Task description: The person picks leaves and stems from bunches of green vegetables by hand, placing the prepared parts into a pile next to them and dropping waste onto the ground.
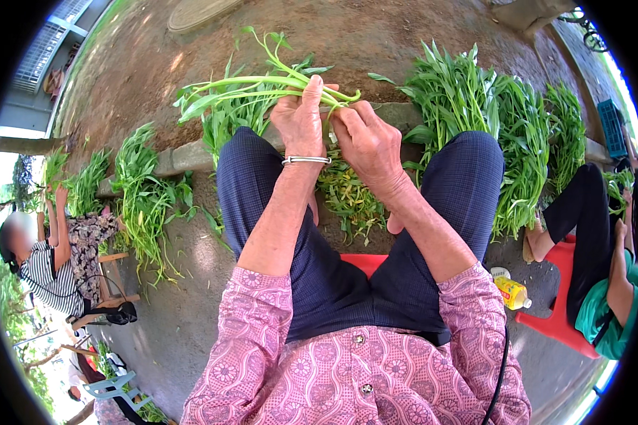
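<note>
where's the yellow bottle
In the head view, the yellow bottle lies on the ground at the person's right, between their pink sleeve and the far-right red stool.

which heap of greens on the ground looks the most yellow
The small heap between the person's feet: yellowed leaves show all through it, while the other heaps look mostly green.

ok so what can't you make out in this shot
All in the head view:
- Part of the green stems: hidden by the left hand
- Most of the red stool: covered by the dark trousers
- Head of the co-worker in green: cut off at the right rim
- Small print on the yellow bottle: too small
</note>
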`<state>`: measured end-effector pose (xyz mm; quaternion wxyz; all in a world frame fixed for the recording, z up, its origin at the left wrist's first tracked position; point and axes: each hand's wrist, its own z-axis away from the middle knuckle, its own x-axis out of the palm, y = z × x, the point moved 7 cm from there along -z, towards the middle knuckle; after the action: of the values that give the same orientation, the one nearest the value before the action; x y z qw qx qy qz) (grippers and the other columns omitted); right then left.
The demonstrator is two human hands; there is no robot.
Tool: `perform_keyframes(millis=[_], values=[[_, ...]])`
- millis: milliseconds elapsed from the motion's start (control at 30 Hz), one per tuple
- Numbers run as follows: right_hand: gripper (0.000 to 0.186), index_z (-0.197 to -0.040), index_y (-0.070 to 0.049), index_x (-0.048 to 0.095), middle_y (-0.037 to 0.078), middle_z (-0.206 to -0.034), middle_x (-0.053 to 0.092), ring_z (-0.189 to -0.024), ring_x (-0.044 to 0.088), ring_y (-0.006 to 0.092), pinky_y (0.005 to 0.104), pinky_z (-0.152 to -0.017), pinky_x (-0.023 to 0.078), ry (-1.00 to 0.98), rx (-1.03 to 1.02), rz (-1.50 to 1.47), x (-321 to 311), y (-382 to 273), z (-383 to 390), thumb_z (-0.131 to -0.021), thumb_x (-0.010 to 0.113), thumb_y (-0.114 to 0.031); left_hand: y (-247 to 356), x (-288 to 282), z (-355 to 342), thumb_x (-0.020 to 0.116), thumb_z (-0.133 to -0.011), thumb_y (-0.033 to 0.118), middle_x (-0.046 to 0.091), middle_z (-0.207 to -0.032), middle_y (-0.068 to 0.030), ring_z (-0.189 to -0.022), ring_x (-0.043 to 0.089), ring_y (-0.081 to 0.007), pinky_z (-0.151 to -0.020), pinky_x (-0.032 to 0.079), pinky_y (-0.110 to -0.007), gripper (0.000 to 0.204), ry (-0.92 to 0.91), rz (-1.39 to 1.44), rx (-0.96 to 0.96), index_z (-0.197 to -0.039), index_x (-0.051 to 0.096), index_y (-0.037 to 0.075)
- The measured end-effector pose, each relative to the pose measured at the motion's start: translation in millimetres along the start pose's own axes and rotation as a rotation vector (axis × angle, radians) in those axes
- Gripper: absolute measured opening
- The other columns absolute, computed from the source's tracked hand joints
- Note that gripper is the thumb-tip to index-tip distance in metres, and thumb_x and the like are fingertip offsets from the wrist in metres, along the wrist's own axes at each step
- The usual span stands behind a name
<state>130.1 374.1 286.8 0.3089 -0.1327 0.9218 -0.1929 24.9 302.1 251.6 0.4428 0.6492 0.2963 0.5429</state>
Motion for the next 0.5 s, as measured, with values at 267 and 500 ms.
perform_keyframes(millis=[267, 500], values=[[0.009, -0.075, -0.004, 0.058, 0.008, -0.070, 0.057, -0.056, 0.058, 0.0229, 0.0323, -0.051, 0.046, 0.095, 0.192, -0.198, -29.0, 28.7, -8.2, -0.081, 0.064, -0.008, 12.2, -27.3, -16.1, 0.067, -0.086, 0.018, 0.068, -0.087, -0.0177, -0.072, 0.067, -0.0183, -0.051, 0.054, -0.025, 0.017, 0.078, 0.039, -0.062, -0.090, 0.060, 0.004], [0.010, -0.081, -0.001, 0.065, 0.008, -0.072, 0.065, -0.062, 0.061, 0.0295, 0.0381, -0.061, 0.050, -0.262, 0.243, -0.387, -7.3, 74.7, 28.6, -0.076, 0.061, -0.009, 22.1, -40.0, -21.4, 0.067, -0.086, 0.017, 0.069, -0.080, -0.0148, -0.072, 0.068, -0.0191, -0.048, 0.053, -0.026, 0.016, 0.043, 0.058, -0.069, -0.087, 0.062, 0.003]])
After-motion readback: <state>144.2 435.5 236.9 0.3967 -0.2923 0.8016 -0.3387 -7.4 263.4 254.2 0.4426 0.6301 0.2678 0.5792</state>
